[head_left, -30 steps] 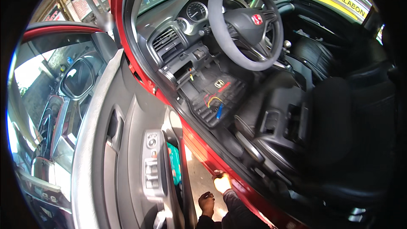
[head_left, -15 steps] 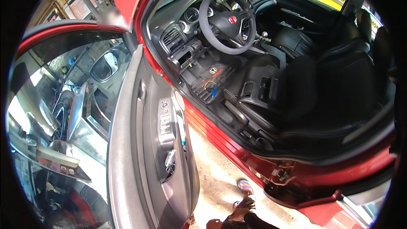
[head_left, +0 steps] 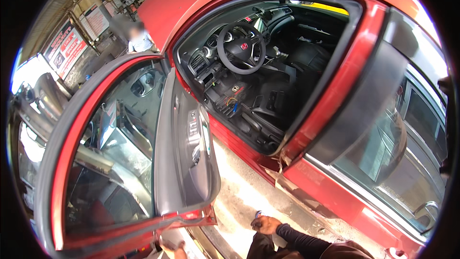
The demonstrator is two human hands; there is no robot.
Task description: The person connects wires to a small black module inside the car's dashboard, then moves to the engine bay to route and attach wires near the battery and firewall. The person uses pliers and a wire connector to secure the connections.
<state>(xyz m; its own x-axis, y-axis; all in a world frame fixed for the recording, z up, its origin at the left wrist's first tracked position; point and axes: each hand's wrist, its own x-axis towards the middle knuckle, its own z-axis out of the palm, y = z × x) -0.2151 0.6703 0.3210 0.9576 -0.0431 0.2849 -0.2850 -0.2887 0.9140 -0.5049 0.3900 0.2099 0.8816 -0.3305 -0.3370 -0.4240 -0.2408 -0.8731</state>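
Observation:
My left hand (head_left: 173,250) is at the lower edge of the view, beside the rear edge of the open red car door (head_left: 56,201). Its thumb and fingers look apart, partly cut off by the picture's edge; contact with the door cannot be made out. My right hand (head_left: 266,224), below a dark sleeve, hangs in front of my body over the sunlit ground. Its fingers are curled together, and what they hold, if anything, is hidden. Ahead lies the car's front cabin, with a grey-rimmed steering wheel (head_left: 220,52) and a black floor mat (head_left: 229,92).
Thin coloured wires and a blue object (head_left: 235,107) lie on the mat. The closed rear door (head_left: 345,201) stands to my right, its window reflecting another vehicle. Beyond the front door are a person (head_left: 140,41), a red hood (head_left: 179,2) and wall signs (head_left: 64,48).
My view has drawn back from the cabin, showing more roof and rear door. My hands, close together before, are now apart, the left one over by the door's edge.

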